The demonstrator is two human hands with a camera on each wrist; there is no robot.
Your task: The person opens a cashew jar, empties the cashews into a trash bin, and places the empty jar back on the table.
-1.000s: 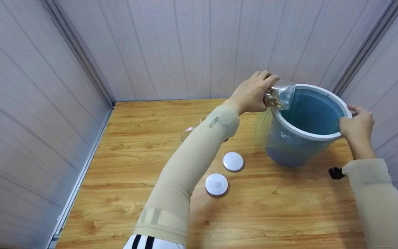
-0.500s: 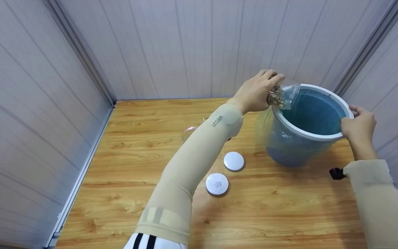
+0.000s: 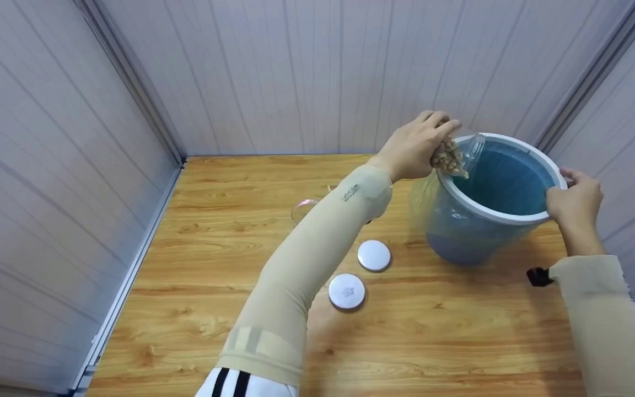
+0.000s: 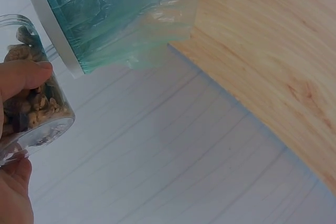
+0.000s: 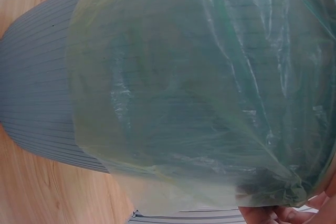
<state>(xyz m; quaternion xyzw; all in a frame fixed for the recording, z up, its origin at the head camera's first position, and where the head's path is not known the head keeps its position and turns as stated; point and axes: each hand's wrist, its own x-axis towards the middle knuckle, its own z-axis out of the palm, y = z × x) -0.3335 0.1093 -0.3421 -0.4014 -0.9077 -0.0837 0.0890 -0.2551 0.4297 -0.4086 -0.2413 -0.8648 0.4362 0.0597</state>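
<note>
My left hand [image 3: 418,144] grips a clear jar [image 3: 474,150], tilted on its side with its mouth over the left rim of a bin. Brown nut-like pieces [image 4: 38,100] fill much of the jar, and some lie close to its mouth. The bin [image 3: 455,251] is blue-grey with a white rim ring [image 3: 496,215], lined with a thin greenish bag [image 5: 199,93] that hangs over its outside. Gripping the rim at the right side is my right hand [image 3: 575,203], its fingers partly hidden; the right wrist view shows them by the bag's edge.
Two round white lids [image 3: 374,255] lie on the wooden table [image 3: 196,309] left of the bin. A clear round object [image 3: 302,210] is mostly hidden behind my left forearm. Panelled walls [image 3: 317,77] enclose the table at the back and sides.
My left hand has shifted slightly right with the jar, and the jar tips further down over the bin. The pieces have slid toward its mouth. My right hand stays on the rim.
</note>
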